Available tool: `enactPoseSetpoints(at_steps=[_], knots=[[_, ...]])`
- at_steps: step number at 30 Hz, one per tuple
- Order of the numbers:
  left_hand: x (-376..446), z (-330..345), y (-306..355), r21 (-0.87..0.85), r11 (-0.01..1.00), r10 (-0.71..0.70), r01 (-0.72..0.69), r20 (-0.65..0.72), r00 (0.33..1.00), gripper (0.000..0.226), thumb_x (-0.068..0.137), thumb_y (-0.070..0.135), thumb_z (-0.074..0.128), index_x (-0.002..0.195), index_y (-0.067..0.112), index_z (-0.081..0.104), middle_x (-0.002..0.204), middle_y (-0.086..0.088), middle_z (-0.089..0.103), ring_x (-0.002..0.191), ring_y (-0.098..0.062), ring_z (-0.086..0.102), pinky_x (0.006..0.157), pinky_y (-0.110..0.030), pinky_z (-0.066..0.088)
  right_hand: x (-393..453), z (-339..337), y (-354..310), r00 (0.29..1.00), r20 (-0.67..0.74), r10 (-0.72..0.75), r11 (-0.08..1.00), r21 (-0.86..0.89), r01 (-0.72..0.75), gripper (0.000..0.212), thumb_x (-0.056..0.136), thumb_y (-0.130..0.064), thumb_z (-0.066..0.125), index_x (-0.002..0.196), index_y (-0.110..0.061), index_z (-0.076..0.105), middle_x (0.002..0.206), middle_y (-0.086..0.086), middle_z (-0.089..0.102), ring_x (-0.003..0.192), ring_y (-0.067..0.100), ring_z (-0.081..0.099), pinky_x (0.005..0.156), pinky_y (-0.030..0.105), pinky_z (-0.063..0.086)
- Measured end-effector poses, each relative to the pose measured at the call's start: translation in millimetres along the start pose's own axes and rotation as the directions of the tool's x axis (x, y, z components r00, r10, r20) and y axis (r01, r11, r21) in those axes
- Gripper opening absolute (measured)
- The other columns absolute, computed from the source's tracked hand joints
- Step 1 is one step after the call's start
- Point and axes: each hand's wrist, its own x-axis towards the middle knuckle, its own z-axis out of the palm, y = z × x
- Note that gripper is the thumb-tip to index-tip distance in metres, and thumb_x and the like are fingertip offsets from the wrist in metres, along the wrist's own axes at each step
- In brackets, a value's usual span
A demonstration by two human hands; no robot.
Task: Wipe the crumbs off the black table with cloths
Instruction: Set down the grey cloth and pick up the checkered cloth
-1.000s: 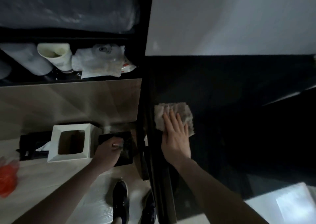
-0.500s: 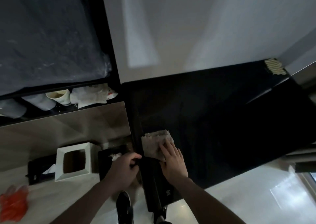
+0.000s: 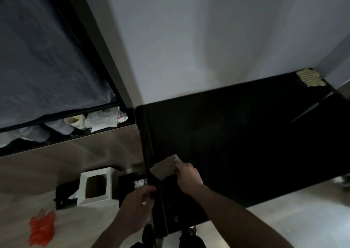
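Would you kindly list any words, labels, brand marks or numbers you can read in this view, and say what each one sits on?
No text is readable.
Small round pale mark on the black table, near its front edge: too small and blurred to read.
Red print on the white plastic bag: too blurred to read.
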Motion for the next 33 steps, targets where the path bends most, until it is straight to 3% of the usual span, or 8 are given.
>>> enactPoseSetpoints(at_steps=[4,8,12,16,18,21,29,33], knots=[[-23.5,-10.9,26.6,-0.006,0.994,0.110,-0.111,-0.077,0.991,0.036,0.098,0.015,0.065,0.105,0.050,0.063,0.095,0.023,0.074,0.091,0.009,0.069,0.082,-0.013,0.056,-39.5,-43.3,-8.7,0.997,0.059,-0.056,0.978,0.204,0.043,0.022,0.100,-0.028,0.051,0.112,-0.019,0.067,0.110,0.003,0.071,0.101,0.023,0.067,0.091,0.044,0.056],[-32.4,-18.4,44.9,0.036,0.956,0.294,-0.292,-0.060,0.954,0.050,0.091,0.016,0.073,0.129,0.045,0.058,0.132,0.030,0.057,0.121,0.016,0.053,0.105,-0.019,0.048,-106.9,-79.3,-16.0,0.989,0.070,-0.129,0.974,0.197,0.114,0.016,0.102,-0.020,0.053,0.102,-0.013,0.068,0.102,0.003,0.071,0.093,0.017,0.067,0.081,0.037,0.052],[-31.2,-5.0,71.9,0.129,0.866,0.465,-0.483,0.146,0.873,0.065,0.088,0.030,0.076,0.146,0.043,0.050,0.150,0.029,0.043,0.139,0.008,0.039,0.120,-0.023,0.034,-176.6,-101.0,-20.0,0.988,0.078,-0.130,0.983,0.138,0.118,0.014,0.100,-0.018,0.053,0.095,-0.023,0.065,0.088,-0.013,0.063,0.078,0.000,0.059,0.070,0.021,0.047],[-37.9,18.7,105.0,0.209,0.777,0.495,-0.594,0.379,0.781,0.052,0.077,0.048,0.075,0.127,0.045,0.062,0.128,0.029,0.058,0.126,0.009,0.048,0.112,-0.025,0.045,-230.5,-117.6,-20.8,0.995,0.038,-0.089,0.980,0.179,0.081,0.016,0.098,-0.020,0.055,0.089,-0.031,0.063,0.089,-0.010,0.067,0.082,0.008,0.064,0.074,0.032,0.052],[-42.9,27.9,118.4,0.211,0.784,0.466,-0.584,0.421,0.778,0.028,0.078,0.046,0.075,0.104,0.040,0.068,0.104,0.020,0.066,0.105,0.005,0.059,0.097,-0.033,0.055,-248.5,-128.2,-10.7,0.998,0.005,-0.059,0.974,0.219,0.057,0.011,0.097,-0.027,0.057,0.090,-0.029,0.064,0.088,-0.009,0.069,0.081,0.010,0.066,0.075,0.036,0.055],[-49.9,39.3,141.1,0.141,0.836,0.424,-0.531,0.450,0.786,0.013,0.086,0.039,0.073,0.095,0.032,0.067,0.090,0.008,0.072,0.086,-0.007,0.070,0.081,-0.035,0.058,-268.2,-143.7,15.4,0.998,-0.064,0.002,0.924,0.382,0.023,0.010,0.097,-0.036,0.063,0.098,-0.028,0.068,0.089,-0.002,0.076,0.080,0.013,0.073,0.078,0.044,0.060],[-48.6,119.0,232.0,-0.260,0.913,0.388,-0.314,0.317,0.865,0.006,0.096,0.025,0.071,0.100,0.024,0.076,0.101,0.000,0.079,0.097,-0.014,0.076,0.086,-0.031,0.062,-299.4,-188.5,126.2,0.967,-0.218,0.129,0.700,0.711,0.067,0.015,0.088,-0.019,0.083,0.100,-0.020,0.073,0.094,0.005,0.076,0.087,0.021,0.075,0.079,0.036,0.063],[-51.1,188.6,285.6,-0.413,0.892,0.298,-0.187,0.222,0.928,0.010,0.097,0.019,0.070,0.104,0.020,0.077,0.101,0.000,0.079,0.096,-0.013,0.077,0.077,-0.023,0.060,-316.6,-218.5,197.9,0.950,-0.230,0.213,0.539,0.838,0.082,0.015,0.092,-0.015,0.079,0.105,-0.011,0.074,0.099,0.013,0.078,0.096,0.030,0.076,0.088,0.049,0.063]])
